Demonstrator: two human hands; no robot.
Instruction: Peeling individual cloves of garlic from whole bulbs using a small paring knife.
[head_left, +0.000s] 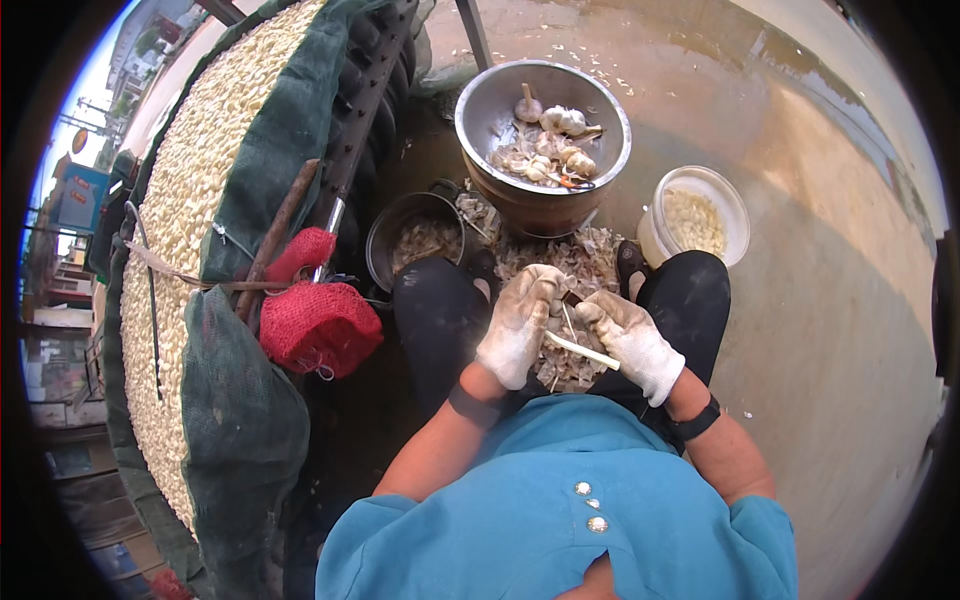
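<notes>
My left hand (526, 322), in a soiled white knit glove, is closed on a garlic bulb that its fingers mostly hide. Close beside it my right hand (631, 341), gloved alike, grips a small tool with a dark brown edge (572, 298); its kind is unclear. A pale garlic stem (583, 350) slants between the hands, beneath the fingers. Beyond them a metal bowl (617, 166) rests on a brown tub and holds garlic bulbs (562, 121), loose skins and a small orange-and-black tool (576, 182). Peeled cloves (694, 221) lie in a white plastic bucket (739, 238) at the right.
Garlic skins (600, 255) cover the ground between my legs. A dark metal pot (373, 251) with skins stands left of them. Farther left, a long green-mesh-lined bed (247, 375) holds many pale cloves or kernels (195, 165). A red mesh bag (321, 326) hangs near a wooden stick (277, 232).
</notes>
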